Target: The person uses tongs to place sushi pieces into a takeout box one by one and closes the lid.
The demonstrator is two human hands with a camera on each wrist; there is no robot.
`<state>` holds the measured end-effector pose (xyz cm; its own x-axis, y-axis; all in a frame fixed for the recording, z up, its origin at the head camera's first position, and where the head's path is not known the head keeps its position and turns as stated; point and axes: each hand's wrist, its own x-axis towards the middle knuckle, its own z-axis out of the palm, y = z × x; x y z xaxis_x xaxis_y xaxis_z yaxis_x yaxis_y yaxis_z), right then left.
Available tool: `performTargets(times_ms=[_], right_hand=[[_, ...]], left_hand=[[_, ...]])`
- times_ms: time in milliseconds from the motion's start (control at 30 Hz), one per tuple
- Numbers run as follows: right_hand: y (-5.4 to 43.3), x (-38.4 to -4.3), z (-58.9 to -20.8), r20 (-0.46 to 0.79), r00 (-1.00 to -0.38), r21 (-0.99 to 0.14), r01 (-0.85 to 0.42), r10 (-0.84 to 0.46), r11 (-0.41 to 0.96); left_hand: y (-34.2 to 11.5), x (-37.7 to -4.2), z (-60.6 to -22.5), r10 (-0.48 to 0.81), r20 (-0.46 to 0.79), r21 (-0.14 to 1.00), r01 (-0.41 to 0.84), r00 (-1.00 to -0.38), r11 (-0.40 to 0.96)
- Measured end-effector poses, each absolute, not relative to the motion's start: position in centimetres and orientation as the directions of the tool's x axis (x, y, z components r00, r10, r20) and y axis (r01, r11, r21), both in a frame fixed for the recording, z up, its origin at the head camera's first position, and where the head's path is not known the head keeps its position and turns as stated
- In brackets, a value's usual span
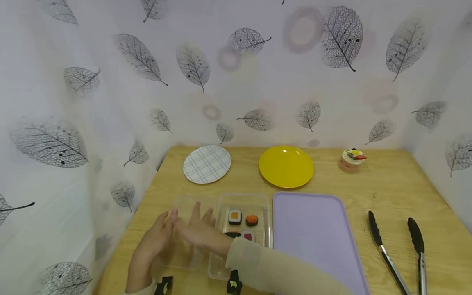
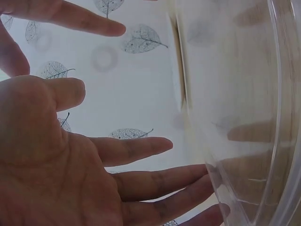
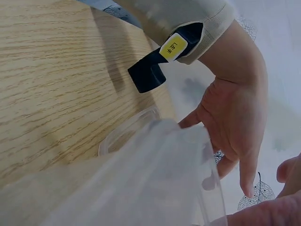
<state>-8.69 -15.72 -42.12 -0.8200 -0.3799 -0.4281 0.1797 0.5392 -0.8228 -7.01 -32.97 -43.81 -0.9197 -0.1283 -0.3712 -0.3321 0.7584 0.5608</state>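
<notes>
Both hands are over a clear plastic lid or tray at the left of the table. My left hand has its fingers extended; in the left wrist view its fingertips meet the edge of the clear plastic. The right hand reaches across from the right, fingers spread, its thumb side close to the left fingertips. In the right wrist view, part of the right hand appears beside the plastic's edge; whether it touches is unclear. Neither hand visibly grips anything.
Right of the hands is a clear container with several sushi pieces, partly hidden by the right forearm. A purple tray, tongs, a checked plate, a yellow plate and a dessert cup are around.
</notes>
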Motion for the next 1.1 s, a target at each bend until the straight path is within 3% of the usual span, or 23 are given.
performTargets(times_ms=[167, 333, 533, 733, 933, 1100], right_hand=[[-15.1, -8.6, -42.3, -0.421, -0.826, -0.867, 0.245, -0.374, 0.433], [-14.3, -8.7, -42.3, -0.364, -0.833, -0.931, 0.305, -0.416, 0.203], [-13.1, -9.0, -40.5, -0.276, -0.865, -0.944, 0.327, -0.42, -0.053], [-10.7, -9.7, -37.6, -0.168, -0.908, -0.921, 0.284, -0.383, -0.268], [-7.6, -9.8, -35.6, -0.044, -0.917, -0.949, 0.163, -0.396, -0.271], [-4.9, -9.8, -35.2, 0.069, -0.908, -0.95, 0.067, -0.414, -0.306]], left_hand=[[-33.1, -6.9, -43.8, -0.147, -0.388, 0.546, -0.356, -0.91, 0.758], [-33.6, -6.7, -42.8, -0.191, -0.381, 0.536, -0.384, -0.905, 0.752], [-33.6, -6.3, -40.0, -0.239, -0.287, 0.611, -0.37, -0.928, 0.7], [-31.8, -5.3, -37.6, -0.224, -0.053, 0.737, -0.189, -0.973, 0.649], [-28.6, -4.7, -36.6, -0.205, 0.228, 0.795, 0.06, -0.952, 0.604], [-26.9, -4.9, -36.6, -0.179, 0.285, 0.836, 0.153, -0.942, 0.526]])
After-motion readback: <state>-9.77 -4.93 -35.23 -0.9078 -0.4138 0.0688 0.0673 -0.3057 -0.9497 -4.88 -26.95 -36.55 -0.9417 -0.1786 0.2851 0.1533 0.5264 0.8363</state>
